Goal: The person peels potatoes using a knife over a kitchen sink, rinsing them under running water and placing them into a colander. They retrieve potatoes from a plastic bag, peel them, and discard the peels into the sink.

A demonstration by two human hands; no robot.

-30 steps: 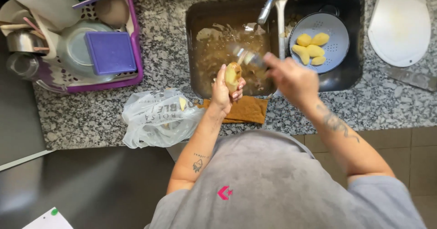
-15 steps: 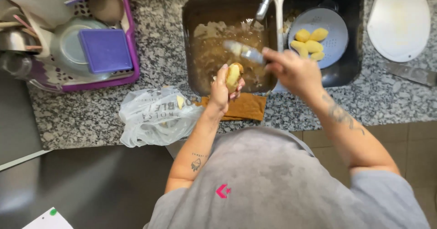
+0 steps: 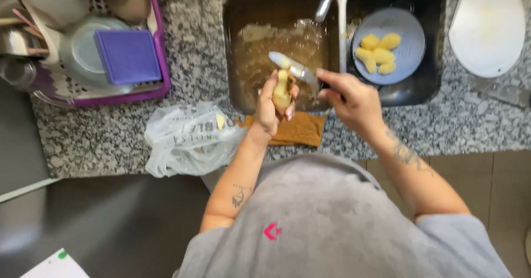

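Note:
My left hand (image 3: 272, 105) holds a partly peeled potato (image 3: 282, 92) upright over the front of the sink (image 3: 276, 12). My right hand (image 3: 351, 102) grips a knife (image 3: 293, 68) whose blade lies against the top of the potato. The left sink basin holds brownish water and peelings. In the right basin a blue plate (image 3: 408, 40) carries several peeled yellow potatoes (image 3: 378, 53).
An orange cloth (image 3: 301, 130) lies on the granite counter (image 3: 193, 46) at the sink's front edge. A crumpled white plastic bag (image 3: 188, 137) sits left of it. A purple dish rack (image 3: 99, 51) with containers stands far left. A white cutting board (image 3: 487, 26) lies at the right.
The knife blade has moved left and down onto the top of the potato. Both hands have shifted a little nearer the counter's front edge.

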